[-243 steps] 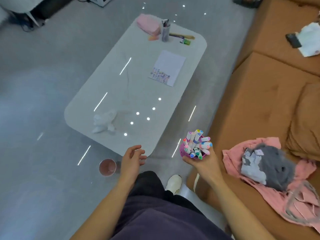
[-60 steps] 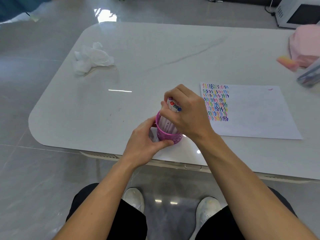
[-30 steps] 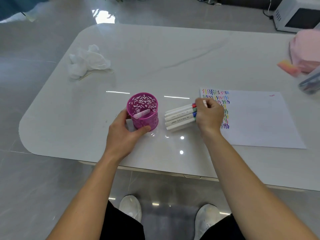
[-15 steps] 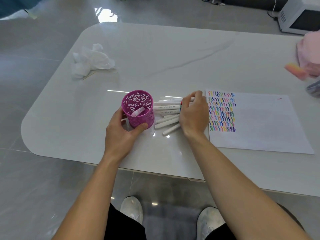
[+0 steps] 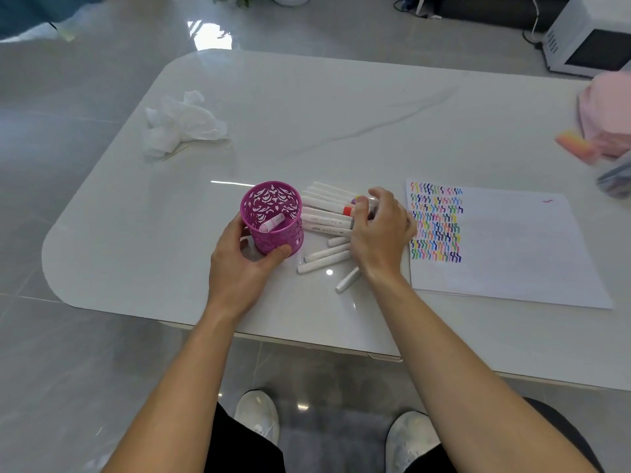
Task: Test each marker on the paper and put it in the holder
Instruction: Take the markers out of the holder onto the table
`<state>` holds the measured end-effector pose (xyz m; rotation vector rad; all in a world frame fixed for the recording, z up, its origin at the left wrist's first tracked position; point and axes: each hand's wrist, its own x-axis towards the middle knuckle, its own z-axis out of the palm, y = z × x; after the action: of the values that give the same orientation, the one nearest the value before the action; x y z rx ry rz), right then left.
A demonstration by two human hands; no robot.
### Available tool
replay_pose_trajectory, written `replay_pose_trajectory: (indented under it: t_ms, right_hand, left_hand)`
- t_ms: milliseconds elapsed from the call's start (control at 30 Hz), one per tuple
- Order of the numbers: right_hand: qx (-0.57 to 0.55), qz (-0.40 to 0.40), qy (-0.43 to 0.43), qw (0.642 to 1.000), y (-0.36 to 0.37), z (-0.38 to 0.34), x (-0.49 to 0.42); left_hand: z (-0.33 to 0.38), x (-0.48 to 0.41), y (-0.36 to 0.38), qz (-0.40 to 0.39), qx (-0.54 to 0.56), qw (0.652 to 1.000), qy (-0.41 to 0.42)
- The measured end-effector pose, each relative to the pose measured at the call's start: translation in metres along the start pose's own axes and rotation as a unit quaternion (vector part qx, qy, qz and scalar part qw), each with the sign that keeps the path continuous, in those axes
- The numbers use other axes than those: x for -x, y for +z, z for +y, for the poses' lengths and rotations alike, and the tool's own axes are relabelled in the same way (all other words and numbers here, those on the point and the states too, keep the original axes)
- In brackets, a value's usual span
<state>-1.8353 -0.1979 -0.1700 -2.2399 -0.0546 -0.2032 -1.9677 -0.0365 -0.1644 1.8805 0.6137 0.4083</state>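
Note:
A purple cut-out holder (image 5: 273,242) stands upright on the white table (image 5: 341,114), with one pink-capped marker (image 5: 271,222) lying inside it. My left hand (image 5: 239,264) grips the holder's near side. Just right of it, several white markers (image 5: 324,216) lie fanned out on the table. My right hand (image 5: 379,230) lies over their capped ends, fingers curled round some of them; a red and a purple cap show at my fingertips. The white paper (image 5: 512,247) lies to the right, its left part covered in rows of coloured squiggles.
A crumpled white tissue (image 5: 181,124) lies at the table's far left. A pink bag (image 5: 607,114), an orange item (image 5: 573,145) and a blurred cup (image 5: 614,175) sit at the right edge. A white appliance (image 5: 590,39) stands on the floor beyond.
My right hand pulled a bundle of markers out of the holder and laid them on the table, where they have spread out. My left hand stays on the holder.

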Motion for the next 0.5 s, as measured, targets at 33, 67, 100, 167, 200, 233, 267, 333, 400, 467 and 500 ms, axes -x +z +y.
replay_pose_trajectory:
  t_ms: [33, 67, 100, 167, 200, 233, 267, 333, 400, 467, 500]
  right_hand:
    - [-0.016, -0.002, -0.022, 1.000, -0.005, -0.006, 0.001]
    - [-0.052, -0.015, -0.061, 0.997, -0.010, -0.013, 0.003]
    - [-0.100, -0.045, -0.114, 0.987, -0.016, -0.021, 0.006]
    - [-0.151, -0.122, -0.232, 0.953, -0.026, -0.038, 0.013]
    - [-0.142, -0.154, -0.278, 0.937, -0.030, -0.046, 0.017]
    - [-0.122, -0.176, -0.310, 0.926, -0.031, -0.054, 0.021]
    - [-0.098, -0.188, -0.331, 0.919, -0.031, -0.060, 0.025]
    - [-0.056, -0.204, -0.360, 0.909, -0.028, -0.070, 0.031]
    - [-0.024, -0.218, -0.373, 0.902, -0.024, -0.075, 0.034]
    - [-0.014, -0.221, -0.373, 0.901, -0.020, -0.074, 0.035]
    - [-0.019, -0.216, -0.372, 0.902, -0.019, -0.073, 0.035]
  left_hand:
    - [0.001, 0.000, 0.000, 0.001, 0.000, 1.000, 0.002]
    - [0.001, 0.001, 0.001, 0.002, 0.000, 1.000, 0.003]
    - [0.002, 0.001, 0.001, 0.003, 0.000, 1.000, 0.002]
    - [0.004, 0.002, 0.001, 0.006, 0.002, 1.000, 0.002]
    - [0.005, 0.002, 0.001, 0.007, 0.002, 1.000, 0.004]
    - [0.005, 0.002, 0.001, 0.007, 0.001, 1.000, 0.007]
    - [0.005, 0.003, 0.000, 0.006, -0.002, 1.000, 0.010]
    - [0.005, 0.003, 0.000, 0.005, -0.011, 1.000, 0.013]
    - [0.005, 0.004, 0.000, 0.005, -0.013, 1.000, 0.011]
    - [0.004, 0.003, 0.000, 0.004, -0.010, 1.000, 0.007]
    - [0.004, 0.003, 0.000, 0.003, -0.008, 1.000, 0.007]
